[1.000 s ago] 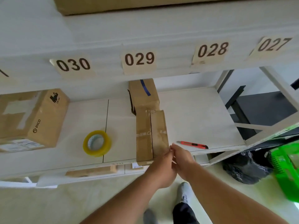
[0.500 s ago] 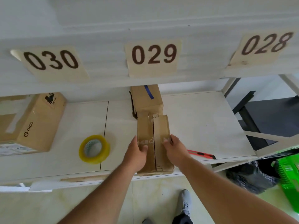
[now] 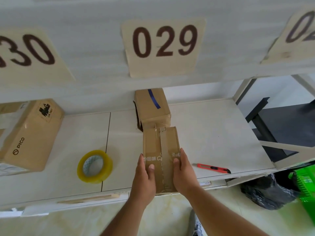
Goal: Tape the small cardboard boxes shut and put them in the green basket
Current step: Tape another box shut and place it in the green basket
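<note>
A small cardboard box [image 3: 161, 147] lies at the front edge of the white shelf [image 3: 213, 133], a strip of clear tape running along its top seam. My left hand [image 3: 144, 178] grips its left side with the thumb on top. My right hand [image 3: 183, 172] grips its right side, thumb on the lid. Behind it stands a second small box [image 3: 151, 106] marked with a blue stripe. A yellow-rimmed roll of clear tape [image 3: 94, 166] lies to the left. The green basket [image 3: 305, 188] is on the floor at the far right, partly cut off.
A red utility knife [image 3: 212, 168] lies on the shelf right of the box. A larger PICO carton [image 3: 29, 138] stands at the left. A black plastic bag [image 3: 267, 195] lies on the floor beside the basket. The upper shelf edge with label 029 [image 3: 163, 46] overhangs close above.
My hands moved from the box's front right corner to either side of it and now clasp it. The view has moved closer to the shelf.
</note>
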{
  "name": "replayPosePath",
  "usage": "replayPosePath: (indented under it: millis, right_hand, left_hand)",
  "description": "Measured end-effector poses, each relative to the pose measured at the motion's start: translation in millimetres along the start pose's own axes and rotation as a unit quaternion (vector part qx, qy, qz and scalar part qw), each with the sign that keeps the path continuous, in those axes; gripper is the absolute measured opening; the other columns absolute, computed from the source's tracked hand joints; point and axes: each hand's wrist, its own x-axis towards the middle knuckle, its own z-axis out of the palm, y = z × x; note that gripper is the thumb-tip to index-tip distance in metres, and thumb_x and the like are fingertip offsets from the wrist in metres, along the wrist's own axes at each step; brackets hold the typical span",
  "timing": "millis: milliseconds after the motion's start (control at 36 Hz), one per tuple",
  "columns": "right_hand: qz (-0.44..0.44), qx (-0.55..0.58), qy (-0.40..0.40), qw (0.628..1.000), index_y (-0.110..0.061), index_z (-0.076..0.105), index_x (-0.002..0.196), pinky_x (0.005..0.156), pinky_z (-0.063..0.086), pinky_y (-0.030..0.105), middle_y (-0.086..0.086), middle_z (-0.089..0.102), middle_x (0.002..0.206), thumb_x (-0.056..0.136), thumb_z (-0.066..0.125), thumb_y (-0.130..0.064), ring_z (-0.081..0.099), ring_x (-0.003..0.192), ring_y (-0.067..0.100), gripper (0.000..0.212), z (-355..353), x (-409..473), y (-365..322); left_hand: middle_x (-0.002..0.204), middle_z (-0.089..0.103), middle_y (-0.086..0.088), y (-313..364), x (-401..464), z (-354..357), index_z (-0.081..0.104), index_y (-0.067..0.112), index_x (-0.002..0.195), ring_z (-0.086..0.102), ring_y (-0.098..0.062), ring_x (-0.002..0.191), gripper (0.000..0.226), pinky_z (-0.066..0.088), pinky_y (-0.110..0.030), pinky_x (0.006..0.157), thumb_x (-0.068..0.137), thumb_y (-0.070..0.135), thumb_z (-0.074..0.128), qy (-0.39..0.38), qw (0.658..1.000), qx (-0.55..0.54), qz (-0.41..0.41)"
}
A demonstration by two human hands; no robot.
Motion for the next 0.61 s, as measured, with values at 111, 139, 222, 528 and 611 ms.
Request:
replayPosePath:
  millis: [111, 139, 222, 528, 611]
  right_hand:
    - [-0.008, -0.022, 0.011, 1.000, -0.041, 0.028, 0.151, 0.099, 0.056, 0.048, -0.009, 0.060, 0.136, 0.105, 0.022, -0.049, 0.064, 0.115, 0.019, 0.047, -2, -3, -3]
    - [-0.010, -0.023, 0.013, 1.000, -0.041, 0.028, 0.151, 0.099, 0.056, 0.048, -0.009, 0.060, 0.136, 0.104, 0.022, -0.050, 0.064, 0.115, 0.019, 0.047, -2, -4, -4]
    - [-0.019, -0.018, 0.015, 1.000, -0.041, 0.029, 0.150, 0.100, 0.055, 0.048, -0.009, 0.060, 0.137, 0.104, 0.023, -0.048, 0.063, 0.116, 0.018, 0.046, -3, -4, -5]
    - [-0.028, 0.013, -0.006, 0.999, -0.043, 0.019, 0.151, 0.099, 0.055, 0.050, -0.010, 0.054, 0.141, 0.088, 0.017, -0.067, 0.062, 0.120, 0.019, 0.068, 6, 3, 2]
    - [-0.021, -0.007, 0.000, 1.000, -0.041, 0.015, 0.153, 0.101, 0.054, 0.052, -0.007, 0.049, 0.146, 0.087, 0.015, -0.069, 0.059, 0.125, 0.022, 0.072, 8, 5, 3]
  left_hand:
    - [0.164, 0.026, 0.006, -1, 0, -1, 0.006, 0.031, 0.160, 0.032, -0.013, 0.147, 0.062, 0.031, -0.026, 0.114, 0.105, 0.044, 0.032, -0.002, 1.000, -0.007, 0.003]
    - [0.164, 0.026, 0.006, -2, 0, -1, 0.006, 0.031, 0.160, 0.033, -0.014, 0.147, 0.062, 0.031, -0.026, 0.113, 0.105, 0.044, 0.032, -0.002, 1.000, -0.007, 0.003]
    - [0.164, 0.026, 0.006, -1, 1, 0, 0.005, 0.031, 0.160, 0.034, -0.015, 0.146, 0.062, 0.032, -0.024, 0.110, 0.105, 0.044, 0.032, 0.002, 1.000, -0.006, -0.001]
    - [0.163, 0.024, 0.007, 2, 3, 4, 0.001, 0.032, 0.159, 0.035, -0.013, 0.144, 0.061, 0.035, -0.024, 0.109, 0.106, 0.042, 0.030, -0.002, 1.000, -0.011, -0.005]
    - [0.162, 0.024, 0.006, 3, 3, 6, 0.002, 0.030, 0.159, 0.038, -0.013, 0.142, 0.062, 0.038, -0.024, 0.107, 0.105, 0.041, 0.030, -0.001, 1.000, 0.000, -0.001]
